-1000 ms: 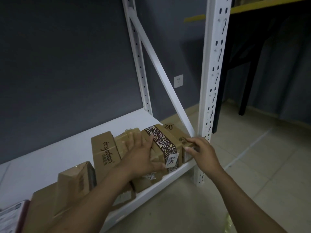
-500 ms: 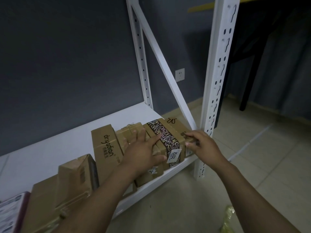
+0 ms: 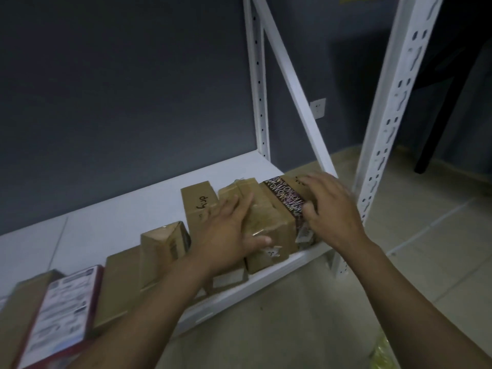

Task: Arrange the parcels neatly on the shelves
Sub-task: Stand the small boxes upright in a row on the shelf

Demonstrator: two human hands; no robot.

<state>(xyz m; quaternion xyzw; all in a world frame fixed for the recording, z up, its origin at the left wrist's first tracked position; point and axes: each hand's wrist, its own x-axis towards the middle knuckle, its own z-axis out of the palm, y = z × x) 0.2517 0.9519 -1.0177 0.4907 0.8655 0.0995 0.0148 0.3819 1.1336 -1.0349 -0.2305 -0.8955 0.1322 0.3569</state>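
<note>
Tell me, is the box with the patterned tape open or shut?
Shut. The patterned tape runs over the top of the box and down its front; no flap is raised. The right hand hides part.

Shelf (image 3: 119,214): white board, set low in the rack (image 3: 386,129).
Layout: parcels in one row along the front edge.
Right end: taped box (image 3: 286,197), touching plain box (image 3: 266,222).
Middle: "dry" box (image 3: 198,206); leaning box (image 3: 162,246).
Left: flat box (image 3: 119,288); red-edged parcel (image 3: 64,302), label up.
</note>
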